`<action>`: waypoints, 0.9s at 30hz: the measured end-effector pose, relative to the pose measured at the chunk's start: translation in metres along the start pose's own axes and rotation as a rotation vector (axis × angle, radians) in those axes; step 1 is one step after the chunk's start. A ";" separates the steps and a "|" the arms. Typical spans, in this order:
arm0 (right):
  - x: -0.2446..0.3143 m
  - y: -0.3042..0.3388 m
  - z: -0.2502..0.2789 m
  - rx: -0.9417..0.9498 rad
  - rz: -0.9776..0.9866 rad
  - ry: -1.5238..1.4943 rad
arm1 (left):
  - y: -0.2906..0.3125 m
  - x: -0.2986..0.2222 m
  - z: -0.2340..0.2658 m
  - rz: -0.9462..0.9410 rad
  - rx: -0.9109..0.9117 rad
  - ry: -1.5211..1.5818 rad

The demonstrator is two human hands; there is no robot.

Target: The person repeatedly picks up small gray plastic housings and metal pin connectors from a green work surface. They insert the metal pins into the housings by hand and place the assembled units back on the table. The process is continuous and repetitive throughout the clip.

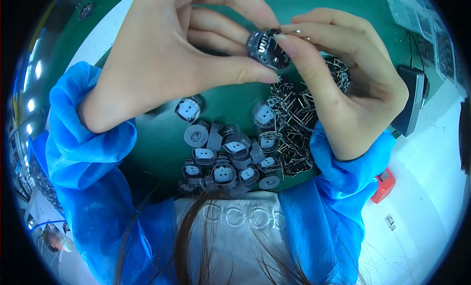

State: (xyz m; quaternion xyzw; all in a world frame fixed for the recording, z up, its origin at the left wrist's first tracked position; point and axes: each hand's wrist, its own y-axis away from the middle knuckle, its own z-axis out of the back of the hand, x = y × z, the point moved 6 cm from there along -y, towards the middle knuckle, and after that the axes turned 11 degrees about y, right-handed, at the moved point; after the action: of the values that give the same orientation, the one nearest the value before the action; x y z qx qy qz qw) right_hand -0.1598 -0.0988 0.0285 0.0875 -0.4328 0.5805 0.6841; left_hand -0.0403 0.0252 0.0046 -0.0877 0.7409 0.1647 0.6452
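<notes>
Above the green mat (159, 147), my left hand (181, 64) grips a small round black housing (260, 47) between thumb and fingers. Its face, with pale markings and bright metal bits, is turned to the right. My right hand (351, 71) is closed at the housing's right edge, thumb and forefinger pinching a thin metal-legged piece (297, 32). That piece is mostly covered by the fingertips. Below the hands lie several dark round housings (223, 173) with pale grey inserts. Beside them, partly under my right hand, spreads a heap of small black parts with metal pins (293, 155).
A dark box-shaped device (409, 99) stands at the right, with a cable. Clear plastic bins (444, 49) holding dark parts are at the far right. A red object (383, 186) lies on the white surface near my right sleeve. Another round dark part (85, 11) sits far left.
</notes>
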 end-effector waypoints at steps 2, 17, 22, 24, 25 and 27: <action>0.004 0.000 -0.001 0.009 0.046 0.083 | 0.001 0.001 0.005 -0.056 0.080 0.031; 0.018 0.003 -0.002 -0.098 0.155 0.296 | 0.007 0.005 -0.001 -0.131 -0.087 -0.071; 0.023 -0.001 0.002 -0.133 0.306 0.430 | 0.009 -0.002 0.002 -0.019 -0.064 -0.037; 0.017 0.004 0.000 -0.134 0.324 0.454 | 0.003 0.011 0.002 0.026 -0.041 0.096; 0.015 0.003 -0.002 -0.111 0.263 0.363 | 0.004 0.014 0.005 0.053 -0.051 0.154; 0.011 0.002 -0.008 -0.057 0.058 0.105 | 0.003 0.010 0.014 0.069 -0.064 0.125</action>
State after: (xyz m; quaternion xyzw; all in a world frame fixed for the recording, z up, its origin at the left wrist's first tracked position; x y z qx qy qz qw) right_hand -0.1584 -0.0849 0.0306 0.0249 -0.4148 0.5914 0.6910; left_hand -0.0296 0.0341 -0.0061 -0.0928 0.7766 0.2044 0.5886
